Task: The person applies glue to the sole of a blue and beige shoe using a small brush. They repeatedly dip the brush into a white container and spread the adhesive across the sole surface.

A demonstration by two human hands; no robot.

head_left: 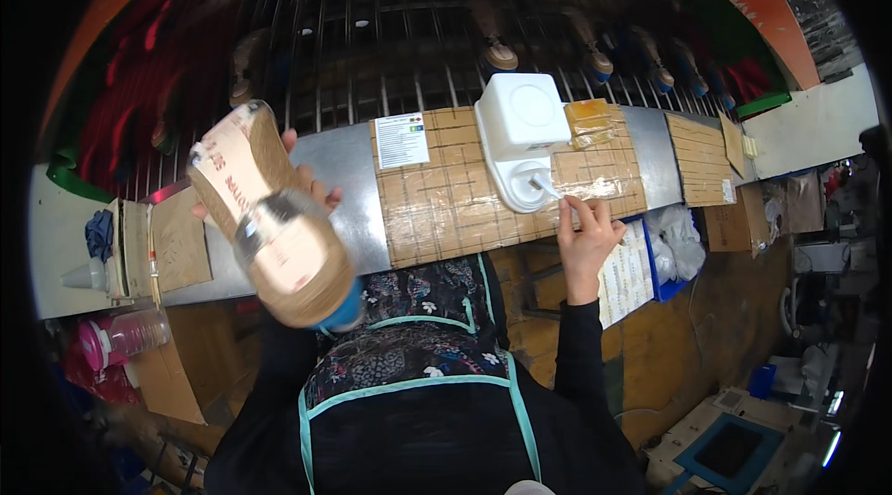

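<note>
My left hand [318, 186] is wrapped round a shoe [307, 263] from behind, with its fingers showing at the shoe's right edge. The shoe is tilted with its underside up: a pale printed insole-like face, a tan rim and a blue part at the lower end, blurred by motion. My right hand [590, 233] pinches the end of a thin white stick [546, 186], like a brush handle. The stick's other end is in the round well of a white plastic dispenser [531, 114], which stands on a cardboard sheet [432, 216] taped over the metal bench.
Beyond the bench lies a roller conveyor [390, 39] carrying several shoes. A yellowish taped block [592, 123] sits beside the dispenser. A printed label [401, 140] is on the cardboard. At right are a blue bin [664, 272] with plastic bags and a box [734, 227]; a pink-lidded jar [130, 335] is at left.
</note>
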